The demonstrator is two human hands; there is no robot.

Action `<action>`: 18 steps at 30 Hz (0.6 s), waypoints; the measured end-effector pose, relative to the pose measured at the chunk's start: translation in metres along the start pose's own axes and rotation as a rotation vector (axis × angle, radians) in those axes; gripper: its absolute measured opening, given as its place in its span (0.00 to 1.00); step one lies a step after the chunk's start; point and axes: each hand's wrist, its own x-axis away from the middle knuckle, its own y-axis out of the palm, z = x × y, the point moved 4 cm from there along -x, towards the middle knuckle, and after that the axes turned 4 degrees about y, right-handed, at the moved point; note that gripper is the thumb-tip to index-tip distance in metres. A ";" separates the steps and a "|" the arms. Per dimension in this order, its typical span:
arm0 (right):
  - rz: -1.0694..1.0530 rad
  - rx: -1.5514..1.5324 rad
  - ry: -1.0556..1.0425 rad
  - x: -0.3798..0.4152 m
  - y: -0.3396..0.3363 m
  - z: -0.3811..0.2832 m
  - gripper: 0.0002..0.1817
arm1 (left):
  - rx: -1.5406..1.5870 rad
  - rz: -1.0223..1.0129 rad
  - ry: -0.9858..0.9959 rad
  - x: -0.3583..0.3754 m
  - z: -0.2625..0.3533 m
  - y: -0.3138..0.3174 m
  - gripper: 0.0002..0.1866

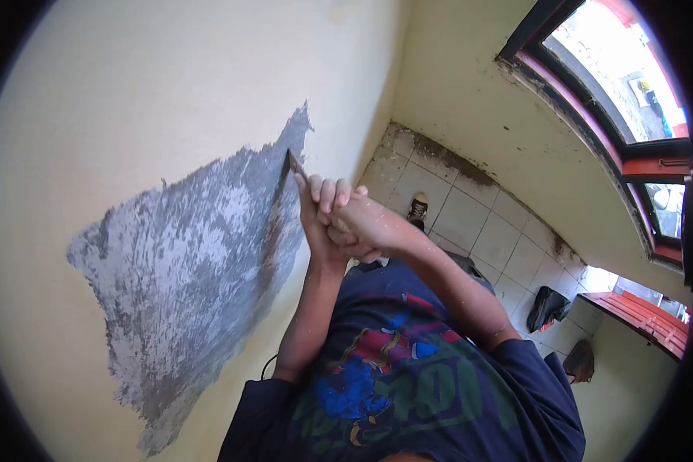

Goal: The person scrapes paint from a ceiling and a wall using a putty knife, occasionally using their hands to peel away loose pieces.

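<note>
A thin, dark scraper blade sticks out above my fingers, its tip against the upper right of a bare grey patch on the cream wall. My left hand is closed around the scraper, one finger stretched up along the blade. Over it lies my right hand, its fingers curled in and pressed against the left. Both hands hide the handle. Light specks of dust dot my right forearm. The patch has ragged edges, with whitish paint remnants streaked across the grey.
Cream paint surrounds the patch. A window with dark and red frames is at upper right. Below, dirty white floor tiles carry dark shoes, and my shoe shows near the wall corner. A red shutter stands at right.
</note>
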 end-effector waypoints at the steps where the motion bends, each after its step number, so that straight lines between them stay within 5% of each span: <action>1: -0.004 -0.001 0.000 -0.006 -0.009 0.000 0.30 | 0.061 0.035 -0.008 -0.008 -0.001 -0.010 0.21; 4: -0.116 0.134 0.001 -0.009 -0.050 -0.003 0.44 | 0.189 0.123 -0.076 -0.007 -0.007 -0.025 0.22; 9: -0.212 0.489 0.361 -0.015 -0.046 -0.046 0.39 | -0.006 -0.032 0.037 0.000 -0.003 0.002 0.21; 11: 0.252 1.149 1.710 -0.034 -0.009 -0.057 0.10 | 0.073 0.169 -0.040 -0.007 -0.006 -0.033 0.23; 12: 0.177 1.187 1.481 -0.032 -0.027 -0.061 0.10 | -0.023 0.232 -0.067 -0.006 -0.012 -0.024 0.24; 13: 0.160 1.191 1.483 -0.026 -0.036 -0.060 0.10 | -0.021 0.223 -0.055 -0.007 -0.011 -0.020 0.24; 16: -0.322 1.389 0.979 -0.025 -0.022 -0.049 0.11 | -0.080 -0.009 -0.039 0.006 -0.002 -0.001 0.22; 17: -0.317 1.387 0.980 -0.031 -0.023 -0.051 0.11 | -0.082 -0.006 -0.042 0.000 0.001 -0.008 0.22; 18: -0.040 1.074 1.382 -0.031 -0.022 -0.050 0.11 | 0.010 0.095 -0.088 -0.007 0.001 -0.021 0.22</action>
